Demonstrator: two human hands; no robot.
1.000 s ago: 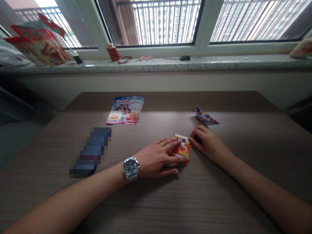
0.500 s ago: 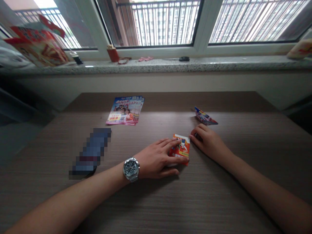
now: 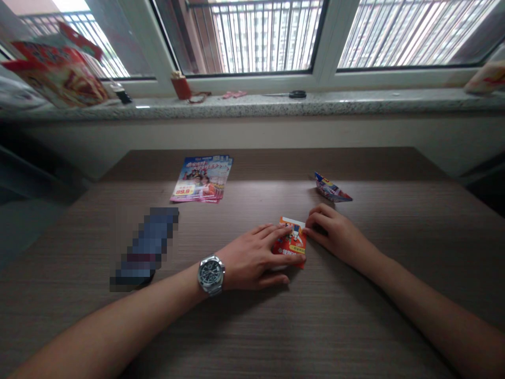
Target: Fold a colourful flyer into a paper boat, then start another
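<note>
A small folded piece of red-orange printed paper [image 3: 299, 238] lies flat on the table. My left hand [image 3: 258, 255], with a steel watch at the wrist, rests palm down across its left side, fingers stretched out over it. At the paper's right edge, my right hand [image 3: 329, 227] has its thumb and index finger closed together on the border. Its other fingers are curled in, and the exact pinch is partly hidden. Just beyond the right hand stands a folded paper shape [image 3: 332, 188] with blue and red print, pointed at its ends.
A small stack of printed flyers [image 3: 203, 179] lies at the back left of the table [image 3: 252, 337]. A blurred-out dark phone-like object [image 3: 145, 247] is near my left forearm. Scissors [image 3: 296, 95], a red container [image 3: 181, 87] and a snack bag [image 3: 63, 73] are on the windowsill.
My right hand's thumb and finger have shifted slightly down and left along the paper's right edge. The left hand stays flat on the paper.
</note>
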